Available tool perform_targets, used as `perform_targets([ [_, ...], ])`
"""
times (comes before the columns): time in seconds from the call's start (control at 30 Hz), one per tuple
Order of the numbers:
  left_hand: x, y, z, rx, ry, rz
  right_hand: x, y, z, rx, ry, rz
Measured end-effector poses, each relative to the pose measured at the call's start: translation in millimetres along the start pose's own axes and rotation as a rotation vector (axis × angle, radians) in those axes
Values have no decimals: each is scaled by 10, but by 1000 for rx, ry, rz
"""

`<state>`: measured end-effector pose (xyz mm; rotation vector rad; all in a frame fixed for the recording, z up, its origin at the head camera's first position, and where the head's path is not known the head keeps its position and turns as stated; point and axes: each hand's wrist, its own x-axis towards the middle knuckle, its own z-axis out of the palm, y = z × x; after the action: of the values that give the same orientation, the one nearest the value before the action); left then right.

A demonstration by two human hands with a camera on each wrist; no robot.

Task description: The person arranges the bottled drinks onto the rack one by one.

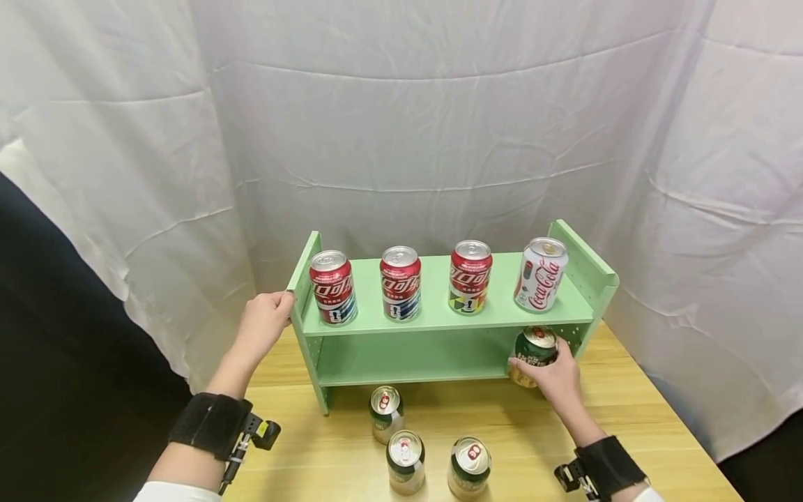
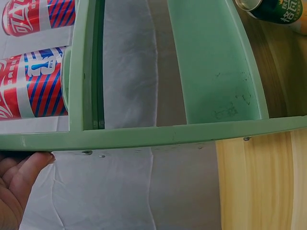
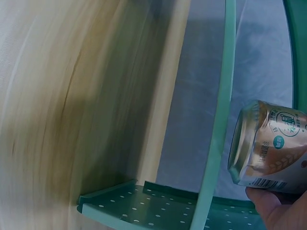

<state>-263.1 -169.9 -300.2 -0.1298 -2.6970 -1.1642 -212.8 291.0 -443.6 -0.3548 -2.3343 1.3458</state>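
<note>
Green-and-gold can (image 1: 534, 354): upright at the right end of the green shelf (image 1: 439, 314)'s lower tier, right hand (image 1: 555, 380) curled round its side wall, left hand (image 1: 266, 322) grasping the shelf's left panel; likely rigid, smooth, slippery, best held mid-body.

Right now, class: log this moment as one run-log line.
left hand: grips green shelf left side panel | right hand: holds green beer can at lower tier's right end | top tier: four cola cans | table: three green cans
</note>
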Motion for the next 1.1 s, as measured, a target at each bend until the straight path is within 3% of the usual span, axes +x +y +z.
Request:
perform_targets([
  [0.33,9,2,36,-10,6,3,141,95,17,35,-20,30],
  [0.63,-5,4,36,6,17,-2,237,140,27,-27,-68,-7],
  [1.1,3,-27,25,15,43,-5,392,197,105,56,-98,-16],
])
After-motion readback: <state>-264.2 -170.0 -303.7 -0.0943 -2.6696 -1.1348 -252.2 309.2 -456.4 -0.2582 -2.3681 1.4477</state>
